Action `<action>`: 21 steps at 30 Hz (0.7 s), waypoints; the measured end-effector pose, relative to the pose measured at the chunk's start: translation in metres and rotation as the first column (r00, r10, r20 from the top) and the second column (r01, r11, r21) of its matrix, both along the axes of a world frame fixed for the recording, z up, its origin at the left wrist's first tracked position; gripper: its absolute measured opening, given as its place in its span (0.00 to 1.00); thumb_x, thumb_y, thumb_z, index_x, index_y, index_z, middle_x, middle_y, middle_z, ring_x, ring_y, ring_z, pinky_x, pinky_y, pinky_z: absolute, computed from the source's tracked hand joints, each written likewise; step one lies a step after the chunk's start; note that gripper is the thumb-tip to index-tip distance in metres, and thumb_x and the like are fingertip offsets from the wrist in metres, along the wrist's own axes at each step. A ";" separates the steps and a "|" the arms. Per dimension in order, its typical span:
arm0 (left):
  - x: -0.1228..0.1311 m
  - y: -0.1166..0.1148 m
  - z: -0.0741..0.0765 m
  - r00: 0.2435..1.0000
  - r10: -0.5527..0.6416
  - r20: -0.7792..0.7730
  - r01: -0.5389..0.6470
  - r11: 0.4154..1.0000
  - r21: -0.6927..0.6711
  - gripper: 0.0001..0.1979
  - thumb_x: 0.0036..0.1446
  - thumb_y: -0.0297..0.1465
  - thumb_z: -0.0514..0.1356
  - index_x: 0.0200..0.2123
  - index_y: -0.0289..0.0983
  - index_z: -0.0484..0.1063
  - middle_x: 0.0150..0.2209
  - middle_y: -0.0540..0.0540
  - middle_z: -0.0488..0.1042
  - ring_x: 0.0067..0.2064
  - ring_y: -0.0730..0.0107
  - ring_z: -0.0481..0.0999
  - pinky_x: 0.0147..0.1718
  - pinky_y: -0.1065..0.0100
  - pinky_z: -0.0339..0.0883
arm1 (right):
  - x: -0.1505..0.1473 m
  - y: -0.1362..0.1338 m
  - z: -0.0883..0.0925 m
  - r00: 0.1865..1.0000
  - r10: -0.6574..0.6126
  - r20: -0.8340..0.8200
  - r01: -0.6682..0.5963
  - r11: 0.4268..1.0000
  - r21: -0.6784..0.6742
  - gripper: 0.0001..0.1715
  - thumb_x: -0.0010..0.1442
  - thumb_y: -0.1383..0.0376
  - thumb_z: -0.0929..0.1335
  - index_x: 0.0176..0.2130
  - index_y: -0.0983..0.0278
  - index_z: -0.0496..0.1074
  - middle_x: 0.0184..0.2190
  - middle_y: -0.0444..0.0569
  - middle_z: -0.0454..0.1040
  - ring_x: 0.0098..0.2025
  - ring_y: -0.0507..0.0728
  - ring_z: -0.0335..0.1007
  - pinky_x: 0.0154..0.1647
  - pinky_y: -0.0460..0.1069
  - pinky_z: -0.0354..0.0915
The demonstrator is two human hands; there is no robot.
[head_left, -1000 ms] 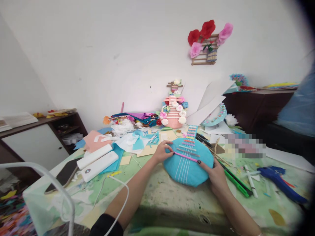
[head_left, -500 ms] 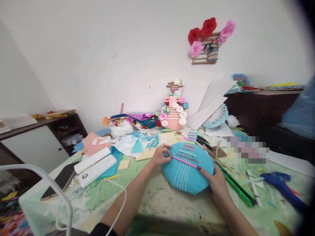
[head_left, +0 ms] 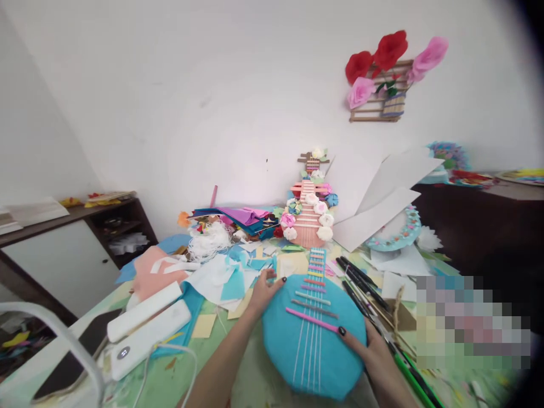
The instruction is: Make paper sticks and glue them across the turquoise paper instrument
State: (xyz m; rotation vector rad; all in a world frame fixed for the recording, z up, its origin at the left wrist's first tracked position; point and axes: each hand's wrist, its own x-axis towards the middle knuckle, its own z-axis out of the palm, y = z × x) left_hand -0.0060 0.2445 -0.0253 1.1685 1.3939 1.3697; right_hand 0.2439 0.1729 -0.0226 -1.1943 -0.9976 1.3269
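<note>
A blue pipa-shaped craft lute (head_left: 280, 340) is tilted toward me, with white strings running down its face and short coloured strips across its neck and upper body. The lowest crosspiece is a bright pink strip (head_left: 310, 319). My left hand (head_left: 266, 292) is closed on the lute's upper left edge, thumb on the face and some fingers hidden behind. Around the right edge wraps my right hand (head_left: 376, 354); its thumb rests by the pink strip's right end, and its other fingers are mostly hidden behind the body.
Behind stands a pink lute decorated with paper flowers (head_left: 309, 226). Paper scraps, white string (head_left: 210, 241) and a white power bank (head_left: 151, 340) with a cable lie left. Black pens (head_left: 361, 277) and a green cutter (head_left: 414, 374) lie right. A white curved tube (head_left: 63, 334) crosses the lower left.
My left hand has left the pink strip's left end and now grips the lute's upper left edge. The lute appears larger and lower in view. My right hand keeps its hold.
</note>
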 end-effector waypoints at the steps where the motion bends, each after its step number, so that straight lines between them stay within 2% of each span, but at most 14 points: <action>1: -0.004 0.004 0.002 0.986 -0.121 0.117 0.133 0.986 -0.100 0.23 0.44 0.38 0.66 0.42 0.35 0.68 0.43 0.39 0.74 0.43 0.58 0.75 0.43 0.57 0.70 | 0.000 0.011 0.005 0.999 0.039 0.023 -0.040 0.999 0.018 0.35 0.40 0.53 0.74 0.48 0.60 0.69 0.47 0.53 0.75 0.45 0.65 0.73 0.43 0.57 0.69; 3: -0.009 0.009 0.004 0.869 -0.283 0.406 0.388 0.899 -0.203 0.27 0.42 0.37 0.68 0.47 0.35 0.67 0.41 0.39 0.76 0.41 0.54 0.77 0.42 0.53 0.70 | 0.005 0.036 0.013 0.976 0.127 0.174 -0.134 0.990 0.034 0.30 0.43 0.51 0.72 0.45 0.59 0.70 0.42 0.51 0.77 0.40 0.63 0.74 0.38 0.55 0.70; 5: -0.012 0.014 0.004 0.795 -0.284 0.536 0.439 0.879 -0.186 0.31 0.38 0.31 0.70 0.48 0.35 0.66 0.40 0.39 0.77 0.40 0.53 0.78 0.43 0.52 0.70 | 0.016 0.064 0.027 0.850 0.221 0.478 -0.239 0.971 -0.023 0.20 0.47 0.49 0.69 0.35 0.59 0.73 0.30 0.49 0.77 0.28 0.60 0.73 0.27 0.52 0.66; 6: -0.012 0.015 0.003 0.786 -0.261 0.560 0.416 0.894 -0.167 0.31 0.37 0.30 0.70 0.47 0.34 0.67 0.40 0.38 0.77 0.40 0.53 0.78 0.43 0.52 0.70 | 0.020 0.081 0.039 0.712 0.273 0.647 -0.299 0.951 -0.072 0.17 0.48 0.49 0.68 0.27 0.60 0.73 0.23 0.48 0.75 0.24 0.59 0.70 0.24 0.50 0.63; 7: -0.011 0.017 0.001 0.783 -0.226 0.580 0.377 0.913 -0.154 0.32 0.36 0.29 0.71 0.47 0.34 0.67 0.40 0.38 0.77 0.40 0.53 0.78 0.43 0.52 0.70 | 0.022 0.098 0.055 0.526 0.260 0.810 -0.342 0.936 -0.079 0.18 0.46 0.51 0.70 0.18 0.61 0.69 0.17 0.48 0.71 0.22 0.58 0.67 0.23 0.49 0.60; 8: -0.010 0.018 -0.001 0.773 -0.180 0.608 0.345 0.924 -0.165 0.33 0.36 0.30 0.71 0.49 0.36 0.67 0.41 0.39 0.77 0.41 0.52 0.78 0.43 0.52 0.70 | 0.019 0.118 0.075 0.351 0.127 0.928 -0.337 0.941 -0.002 0.18 0.45 0.54 0.70 0.15 0.61 0.66 0.16 0.48 0.69 0.22 0.57 0.66 0.24 0.48 0.58; 9: -0.008 0.018 -0.004 0.762 -0.135 0.634 0.320 0.929 -0.187 0.35 0.35 0.31 0.71 0.50 0.38 0.66 0.41 0.40 0.77 0.41 0.51 0.78 0.42 0.51 0.70 | 0.009 0.138 0.097 0.222 -0.027 0.975 -0.309 0.946 0.096 0.16 0.45 0.55 0.71 0.17 0.61 0.67 0.17 0.48 0.70 0.23 0.57 0.66 0.25 0.48 0.57; 10: -0.007 0.017 -0.007 0.747 -0.116 0.654 0.307 0.934 -0.185 0.37 0.34 0.31 0.71 0.52 0.39 0.65 0.42 0.40 0.77 0.42 0.51 0.77 0.43 0.51 0.70 | -0.007 0.159 0.120 0.145 -0.146 0.979 -0.318 0.930 0.186 0.12 0.50 0.56 0.69 0.22 0.60 0.70 0.20 0.48 0.71 0.25 0.57 0.67 0.26 0.48 0.56; 11: -0.006 0.016 -0.010 0.731 -0.087 0.676 0.284 0.941 -0.185 0.38 0.34 0.32 0.72 0.52 0.39 0.65 0.42 0.40 0.77 0.43 0.51 0.77 0.44 0.52 0.70 | -0.030 0.181 0.142 0.112 -0.228 0.967 -0.382 0.889 0.254 0.11 0.54 0.57 0.66 0.27 0.60 0.72 0.22 0.48 0.73 0.26 0.57 0.68 0.28 0.48 0.56; 13: -0.005 0.012 -0.016 0.706 -0.046 0.706 0.251 0.949 -0.189 0.38 0.34 0.34 0.71 0.53 0.38 0.66 0.43 0.38 0.77 0.45 0.49 0.76 0.45 0.52 0.69 | -0.092 0.226 0.175 0.145 -0.304 0.941 -0.567 0.754 0.331 0.12 0.59 0.61 0.62 0.32 0.63 0.73 0.26 0.49 0.74 0.31 0.57 0.69 0.33 0.48 0.57; 14: -0.005 0.010 -0.020 0.704 -0.032 0.709 0.236 0.953 -0.192 0.40 0.34 0.35 0.71 0.54 0.38 0.65 0.44 0.37 0.76 0.46 0.48 0.75 0.46 0.51 0.68 | -0.128 0.249 0.184 0.178 -0.278 0.944 -0.651 0.686 0.325 0.12 0.59 0.63 0.62 0.35 0.65 0.73 0.30 0.50 0.75 0.34 0.57 0.70 0.36 0.48 0.58; 15: -0.005 0.008 -0.023 0.709 -0.024 0.704 0.223 0.956 -0.191 0.41 0.34 0.36 0.71 0.55 0.39 0.64 0.45 0.37 0.76 0.48 0.48 0.75 0.48 0.51 0.67 | -0.165 0.271 0.187 0.186 -0.252 0.950 -0.694 0.650 0.308 0.13 0.60 0.63 0.62 0.39 0.66 0.72 0.36 0.51 0.76 0.39 0.57 0.70 0.40 0.48 0.58; 18: -0.011 0.009 -0.036 0.759 -0.048 0.650 0.218 0.958 -0.184 0.46 0.33 0.41 0.71 0.58 0.42 0.62 0.48 0.37 0.74 0.52 0.45 0.71 0.51 0.49 0.64 | -0.262 0.326 0.170 0.147 -0.148 0.978 -0.767 0.608 0.207 0.23 0.56 0.61 0.66 0.49 0.70 0.68 0.46 0.54 0.73 0.47 0.57 0.67 0.47 0.47 0.57; 21: -0.029 0.022 -0.047 0.782 -0.099 0.615 0.271 0.943 -0.193 0.49 0.31 0.45 0.71 0.60 0.49 0.58 0.48 0.40 0.73 0.53 0.42 0.70 0.51 0.47 0.65 | -0.323 0.365 0.138 0.088 -0.035 0.995 -0.787 0.610 0.091 0.36 0.53 0.52 0.68 0.55 0.69 0.64 0.52 0.56 0.69 0.51 0.59 0.65 0.50 0.49 0.57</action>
